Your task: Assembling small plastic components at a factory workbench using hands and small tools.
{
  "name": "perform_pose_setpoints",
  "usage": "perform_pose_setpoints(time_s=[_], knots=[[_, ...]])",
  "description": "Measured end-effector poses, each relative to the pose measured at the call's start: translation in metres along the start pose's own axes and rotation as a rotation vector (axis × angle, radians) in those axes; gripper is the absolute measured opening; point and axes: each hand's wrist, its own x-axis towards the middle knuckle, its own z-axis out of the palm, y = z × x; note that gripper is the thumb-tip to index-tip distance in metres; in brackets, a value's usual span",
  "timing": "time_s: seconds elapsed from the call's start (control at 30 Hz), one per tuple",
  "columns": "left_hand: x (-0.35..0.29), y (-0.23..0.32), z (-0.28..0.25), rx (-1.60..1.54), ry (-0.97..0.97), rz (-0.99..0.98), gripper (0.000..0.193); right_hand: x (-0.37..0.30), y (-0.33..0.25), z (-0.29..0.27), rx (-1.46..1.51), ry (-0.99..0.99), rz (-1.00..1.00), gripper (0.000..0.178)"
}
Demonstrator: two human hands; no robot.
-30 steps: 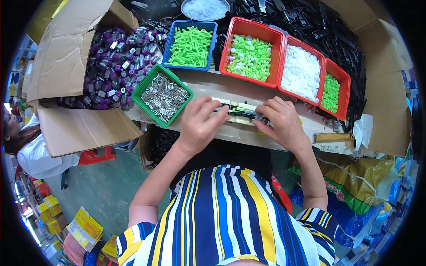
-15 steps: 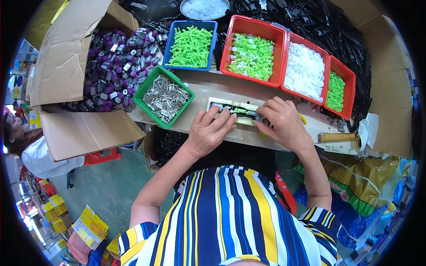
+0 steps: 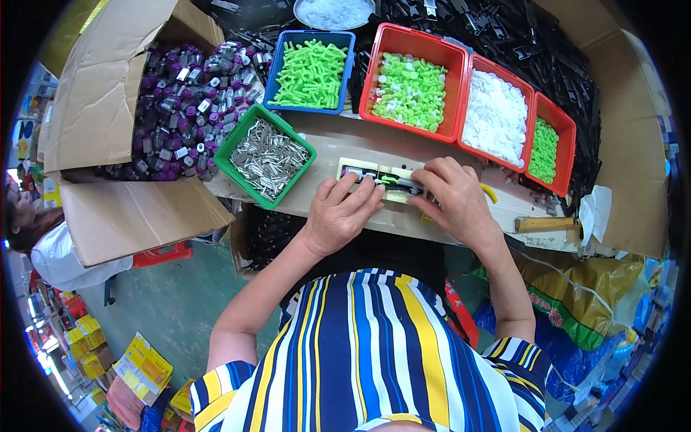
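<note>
A cream-coloured block-like holder (image 3: 398, 196) lies on the bench before me, with a narrow black plastic assembly (image 3: 407, 184) set in it. A bright green piece (image 3: 389, 179) shows in the middle of the assembly, and purple and silver bits show at its left end. My left hand (image 3: 341, 214) rests on that left end, its bent fingers pressing the parts down. Over the right end, my right hand (image 3: 461, 201) is closed with thumb and fingertips against the black assembly. Whatever small part lies under the fingertips is hidden.
A green bin (image 3: 308, 153) holds metal pins. Behind stand a blue bin (image 3: 271, 92) of green sticks and red bins (image 3: 455, 135) of green and white pieces. At left, a carton (image 3: 97, 108) spills purple-and-grey motors (image 3: 188, 108). A wooden handle (image 3: 541, 224) lies at right.
My right fingers have shifted slightly along the right end of the assembly, and less of the green piece shows. My left hand stays nearly in place.
</note>
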Motion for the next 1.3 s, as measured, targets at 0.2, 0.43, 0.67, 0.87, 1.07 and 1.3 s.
perform_pose_setpoints(time_s=[0.2, 0.43, 0.67, 0.87, 1.07, 1.3], knots=[[0.002, 0.001, -0.002, -0.023, 0.02, -0.011, 0.036, -0.009, 0.005, 0.003, 0.144, 0.112, 0.047, 0.039], [0.004, 0.002, -0.004, -0.022, -0.004, -0.009, 0.036, -0.015, 0.005, 0.018, 0.2, 0.164, 0.061, 0.024], [0.005, 0.002, -0.003, -0.035, -0.011, -0.024, 0.037, -0.012, 0.006, 0.019, 0.168, 0.195, 0.027, 0.02], [0.008, 0.002, -0.002, -0.066, 0.005, -0.022, 0.037, -0.012, 0.003, 0.016, 0.105, 0.184, 0.036, 0.021], [0.005, 0.003, -0.006, -0.122, 0.012, -0.039, 0.039, -0.002, 0.011, -0.016, 0.183, 0.201, 0.049, 0.026], [0.006, 0.007, -0.015, -0.12, 0.005, -0.047, 0.039, 0.055, 0.106, -0.079, -0.11, 0.431, 0.142, 0.02]])
